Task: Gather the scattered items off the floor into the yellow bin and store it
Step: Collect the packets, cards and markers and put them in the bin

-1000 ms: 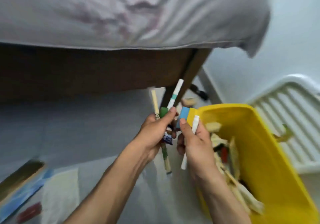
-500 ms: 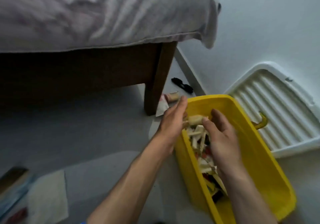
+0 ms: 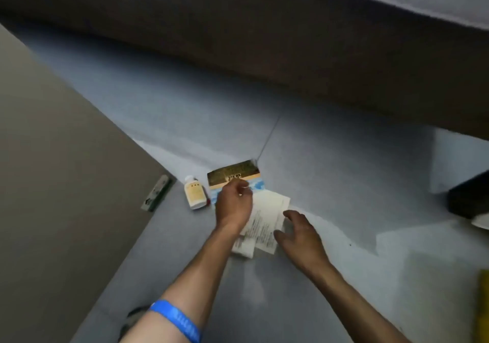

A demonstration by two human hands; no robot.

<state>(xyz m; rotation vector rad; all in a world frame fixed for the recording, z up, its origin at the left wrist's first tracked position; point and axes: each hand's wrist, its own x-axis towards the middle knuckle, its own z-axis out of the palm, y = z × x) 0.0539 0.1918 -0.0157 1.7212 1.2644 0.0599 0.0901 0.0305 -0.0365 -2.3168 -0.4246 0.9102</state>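
A gold and blue box (image 3: pixel 234 174) lies flat on the grey floor, with a printed paper leaflet (image 3: pixel 267 219) and a folded white paper (image 3: pixel 243 248) just in front of it. My left hand (image 3: pixel 232 206) lies over the box's near edge and the leaflet, fingers bent down; the blur hides whether they grip anything. My right hand (image 3: pixel 300 232) is spread, fingertips at the leaflet's right edge. A white pill bottle (image 3: pixel 194 193) and a green and white tube (image 3: pixel 156 195) lie to the left. Only a sliver of the yellow bin (image 3: pixel 484 305) shows at the right edge.
The dark wooden bed frame (image 3: pixel 291 51) runs across the top, bedding over it at the top right. A brown panel (image 3: pixel 53 170) fills the left side. A dark object (image 3: pixel 468 199) sits on the floor at the right.
Both hands have left the yellow bin, where they dropped the pens. The view swung left, and the hands now reach over the box and papers on the floor.
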